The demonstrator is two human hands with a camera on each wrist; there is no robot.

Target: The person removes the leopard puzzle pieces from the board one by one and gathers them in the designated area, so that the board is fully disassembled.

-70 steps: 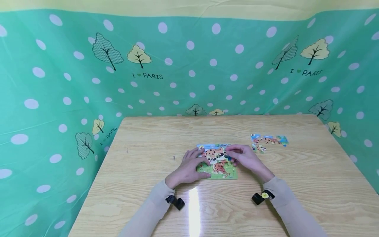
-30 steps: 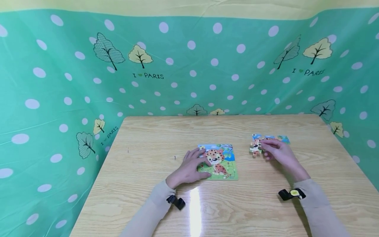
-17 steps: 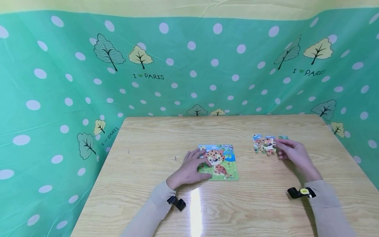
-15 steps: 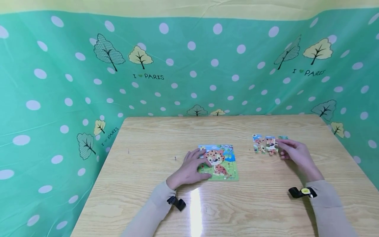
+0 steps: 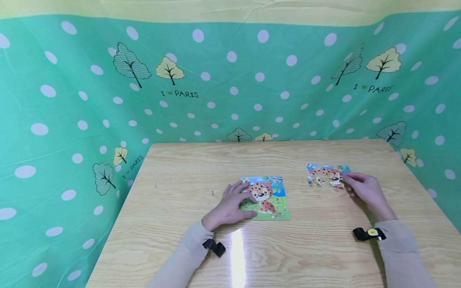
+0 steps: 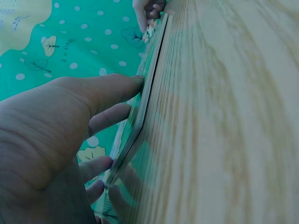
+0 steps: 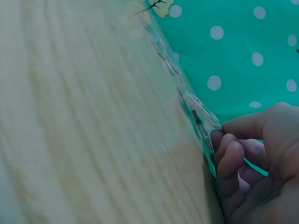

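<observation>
A square jigsaw puzzle board (image 5: 268, 205) with a spotted leopard cub on it lies mid-table. My left hand (image 5: 230, 204) rests on its left part, thumb and fingertips spread and touching it; the left wrist view shows the board's thin edge beside the thumb (image 6: 117, 88). To the right, my right hand (image 5: 363, 190) pinches a puzzle piece (image 5: 336, 180) showing part of the cub's face, at the right side of a partly joined group of pieces (image 5: 318, 170). In the right wrist view, thumb and fingers meet at the piece's edge; whether it touches the table is unclear.
The wooden table (image 5: 180, 168) reaches back to a green dotted curtain (image 5: 216, 80). A tiny dark bit (image 5: 212, 193) lies left of the board. Each wrist wears a black camera strap.
My right hand has left the board and moved right to the loose pieces, carrying the face piece along them to the group's right side. The left hand stays on the board.
</observation>
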